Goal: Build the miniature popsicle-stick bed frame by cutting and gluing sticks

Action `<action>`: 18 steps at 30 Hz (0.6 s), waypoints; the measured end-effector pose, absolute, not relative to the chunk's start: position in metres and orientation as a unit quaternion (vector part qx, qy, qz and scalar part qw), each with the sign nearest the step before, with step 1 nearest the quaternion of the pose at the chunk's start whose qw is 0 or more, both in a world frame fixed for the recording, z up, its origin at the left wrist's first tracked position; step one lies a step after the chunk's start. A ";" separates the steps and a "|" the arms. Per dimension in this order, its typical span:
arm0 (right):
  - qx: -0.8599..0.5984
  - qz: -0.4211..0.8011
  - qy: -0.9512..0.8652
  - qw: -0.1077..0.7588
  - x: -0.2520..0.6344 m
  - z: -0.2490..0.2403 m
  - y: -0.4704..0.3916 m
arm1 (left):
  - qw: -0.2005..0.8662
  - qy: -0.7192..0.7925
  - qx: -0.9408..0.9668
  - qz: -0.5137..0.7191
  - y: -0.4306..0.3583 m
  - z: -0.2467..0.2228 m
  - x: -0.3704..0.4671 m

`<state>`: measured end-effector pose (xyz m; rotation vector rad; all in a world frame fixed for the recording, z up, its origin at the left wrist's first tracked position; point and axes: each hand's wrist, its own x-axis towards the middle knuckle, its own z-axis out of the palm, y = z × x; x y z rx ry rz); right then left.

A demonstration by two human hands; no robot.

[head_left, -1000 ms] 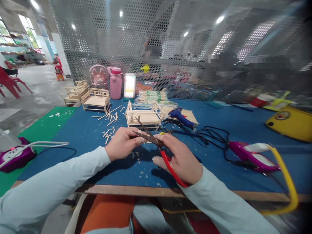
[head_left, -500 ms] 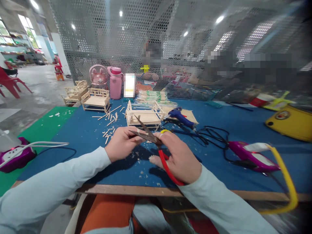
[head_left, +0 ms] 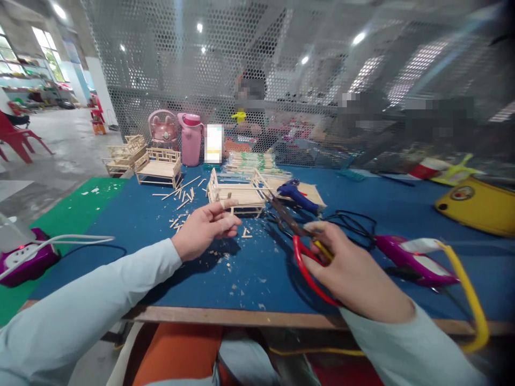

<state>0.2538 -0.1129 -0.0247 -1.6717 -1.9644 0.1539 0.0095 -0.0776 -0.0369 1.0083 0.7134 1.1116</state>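
"pinching something, is that left hand [head_left: 203, 228]?"

"yes, a short stick [head_left: 232, 211], with thumb and forefinger pressed on it."

"how far along does the work look?"

"partway, i'd judge. the small bench frame [head_left: 249, 198] has its seat, legs and end rails up, but it looks barer than the fretted bench [head_left: 159, 167] beyond and left of that pinch, so some rail pieces are probably left to fit."

"and where is the frame from the grip?"

"just beyond the left fingertips; touching or apart, i can't tell. the right hand [head_left: 358, 276] is well to the right of the stick, fingers curled round the scissors [head_left: 295, 228], whose tips point toward the frame's right end."

"anything farther out?"

"stick offcuts [head_left: 185, 196] beyond and left of the pinch, a blue glue gun [head_left: 300, 197] just past the scissors, and a bundle of sticks [head_left: 251, 160] beyond the frame."
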 end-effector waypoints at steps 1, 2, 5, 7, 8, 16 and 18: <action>-0.630 0.073 -0.725 0.269 0.263 -0.024 -0.115 | 0.694 0.311 0.427 0.489 -0.078 -0.036 0.009; -0.632 0.096 -0.719 0.272 0.271 -0.024 -0.117 | 0.709 0.305 0.413 0.483 -0.079 -0.035 0.009; -0.617 0.196 -0.692 0.318 0.276 -0.024 -0.125 | 0.729 0.296 0.396 0.473 -0.080 -0.034 0.009; -0.612 0.278 -0.651 0.353 0.268 -0.023 -0.130 | 0.727 0.292 0.400 0.475 -0.081 -0.034 0.009; -0.609 0.324 -0.623 0.369 0.261 -0.023 -0.131 | 0.724 0.289 0.406 0.477 -0.080 -0.035 0.009; -0.544 0.471 -0.529 0.450 0.215 -0.030 -0.120 | 0.698 0.291 0.435 0.488 -0.077 -0.041 0.010; -0.539 0.461 -0.546 0.447 0.209 -0.032 -0.118 | 0.690 0.314 0.435 0.487 -0.076 -0.042 0.010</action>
